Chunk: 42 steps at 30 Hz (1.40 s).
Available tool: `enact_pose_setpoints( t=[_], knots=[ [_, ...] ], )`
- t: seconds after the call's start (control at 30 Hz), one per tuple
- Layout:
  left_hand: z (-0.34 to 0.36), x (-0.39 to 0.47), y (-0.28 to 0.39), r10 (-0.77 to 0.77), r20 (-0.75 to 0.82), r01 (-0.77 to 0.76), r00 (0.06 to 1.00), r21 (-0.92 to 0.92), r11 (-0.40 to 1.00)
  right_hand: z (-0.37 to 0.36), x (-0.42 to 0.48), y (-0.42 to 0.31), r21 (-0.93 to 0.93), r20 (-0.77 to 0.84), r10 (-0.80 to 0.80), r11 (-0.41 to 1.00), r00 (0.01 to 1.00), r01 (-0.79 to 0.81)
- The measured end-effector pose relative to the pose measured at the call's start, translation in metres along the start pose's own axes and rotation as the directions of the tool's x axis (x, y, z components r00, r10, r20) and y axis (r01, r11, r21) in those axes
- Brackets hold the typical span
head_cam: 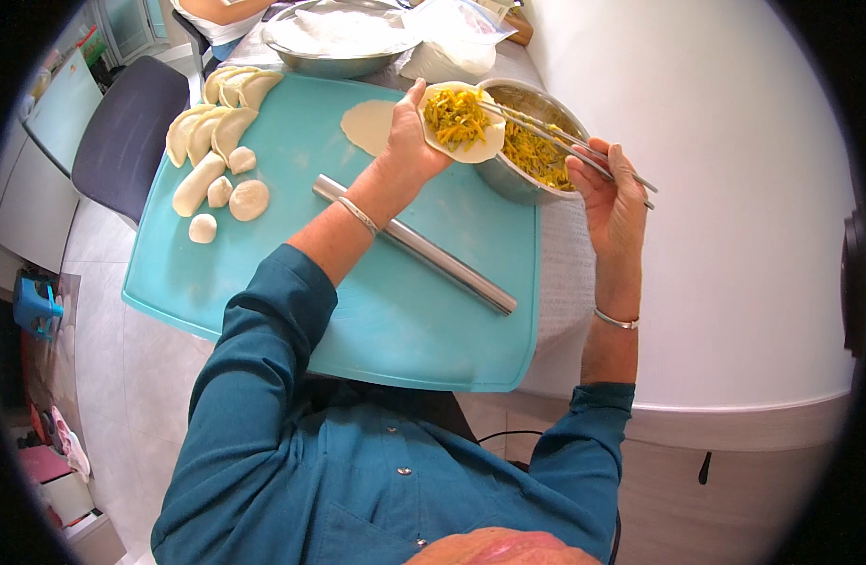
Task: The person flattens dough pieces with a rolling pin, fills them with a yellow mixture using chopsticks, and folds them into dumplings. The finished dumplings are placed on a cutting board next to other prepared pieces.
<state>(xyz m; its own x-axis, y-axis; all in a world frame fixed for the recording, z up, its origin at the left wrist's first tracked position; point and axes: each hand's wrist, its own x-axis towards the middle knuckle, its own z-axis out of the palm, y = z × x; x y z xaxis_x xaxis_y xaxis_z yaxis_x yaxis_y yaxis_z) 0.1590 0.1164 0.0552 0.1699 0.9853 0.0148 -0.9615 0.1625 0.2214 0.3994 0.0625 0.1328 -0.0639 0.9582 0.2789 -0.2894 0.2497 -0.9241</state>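
Note:
My left hand (411,138) holds up a round dough wrapper (486,148) heaped with shredded orange and green filling (455,119). In my right hand (608,187) is a pair of metal chopsticks (570,145), their tips at the filling on the wrapper. Just beneath them stands a metal bowl (507,182) with more filling inside. Another flat dough wrapper (366,126) lies on the turquoise mat (418,339), partly hidden by my left hand. A metal rolling pin (447,263) rests slantwise on the mat, passing under my left forearm.
Several folded dumplings (233,131), a dough roll (198,185) and dough pieces (249,200) lie at the mat's left. Beyond it are a large metal basin (334,67) and a plastic bag (450,60) of white powder. A dark chair (129,134) stands left; a person (224,18) sits behind. A white wall borders the right.

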Motion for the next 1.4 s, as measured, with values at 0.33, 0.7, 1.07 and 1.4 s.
enact_pose_setpoints(
  t=[0.33,0.7,1.07,1.4],
  knots=[
    [-0.003,0.0,-0.004,-0.036,0.006,0.035,0.999,0.048,0.998,0.013,-0.011,0.034,0.015,-0.006,0.066,0.998,0.998,-0.065],
    [-0.001,-0.004,-0.009,-0.056,0.044,0.052,0.997,0.097,0.994,0.015,-0.008,0.015,-0.052,0.008,-0.059,0.997,0.998,0.06],
    [0.025,-0.045,-0.012,-0.098,0.036,0.095,0.995,0.074,0.993,-0.025,-0.033,0.008,0.035,0.029,-0.063,0.997,0.998,0.062],
    [-0.012,-0.128,0.02,-0.134,-0.067,0.145,0.989,0.198,0.969,-0.004,-0.085,0.032,0.075,0.24,0.078,0.992,0.968,-0.099]
  ],
)
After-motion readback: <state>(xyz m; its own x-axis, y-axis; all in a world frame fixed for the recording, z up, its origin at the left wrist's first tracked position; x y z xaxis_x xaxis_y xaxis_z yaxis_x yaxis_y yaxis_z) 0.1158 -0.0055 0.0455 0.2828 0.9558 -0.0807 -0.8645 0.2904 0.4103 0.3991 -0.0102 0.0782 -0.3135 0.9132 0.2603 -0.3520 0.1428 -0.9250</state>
